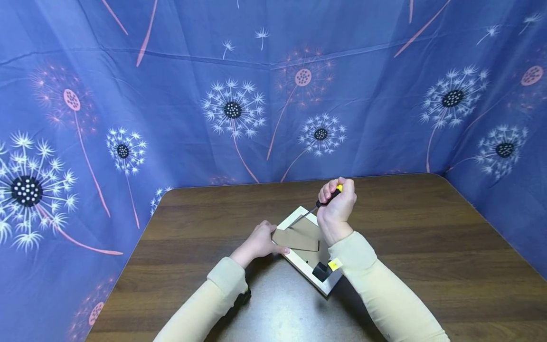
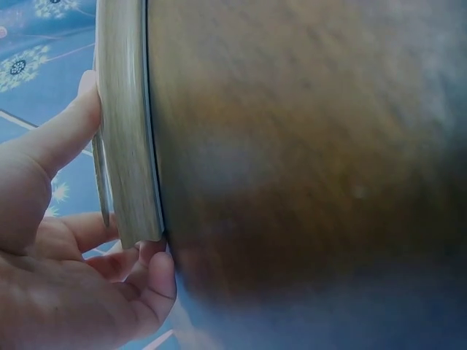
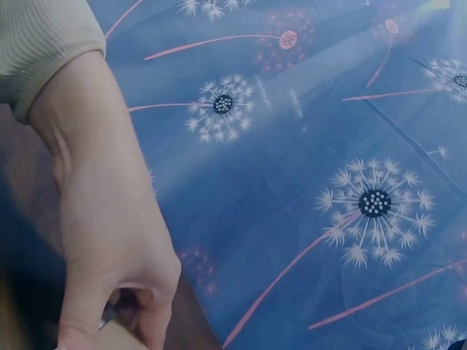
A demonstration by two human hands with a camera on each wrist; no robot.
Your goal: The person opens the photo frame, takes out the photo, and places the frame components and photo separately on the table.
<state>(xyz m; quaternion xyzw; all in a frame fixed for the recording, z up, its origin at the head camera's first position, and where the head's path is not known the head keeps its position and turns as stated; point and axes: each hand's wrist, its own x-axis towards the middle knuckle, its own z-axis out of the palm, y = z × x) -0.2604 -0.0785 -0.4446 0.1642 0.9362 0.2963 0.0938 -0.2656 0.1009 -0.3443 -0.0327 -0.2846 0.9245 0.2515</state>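
Observation:
A picture frame with a white border lies face down on the table, its brown backing board uppermost. Across the board sits a tapered brown stand flap. My left hand grips the frame's left corner, thumb on the border; in the left wrist view its fingers curl below the frame's end. My right hand grips the black and yellow handle of a screwdriver, whose shaft slants down left to the frame's inner edge by the flap. In the right wrist view the screwdriver is mostly hidden behind my right hand.
The frame rests on a brown wooden table. Behind it hangs a blue cloth with dandelion prints. A black device with a yellow tag at my right wrist overlaps the frame's near end.

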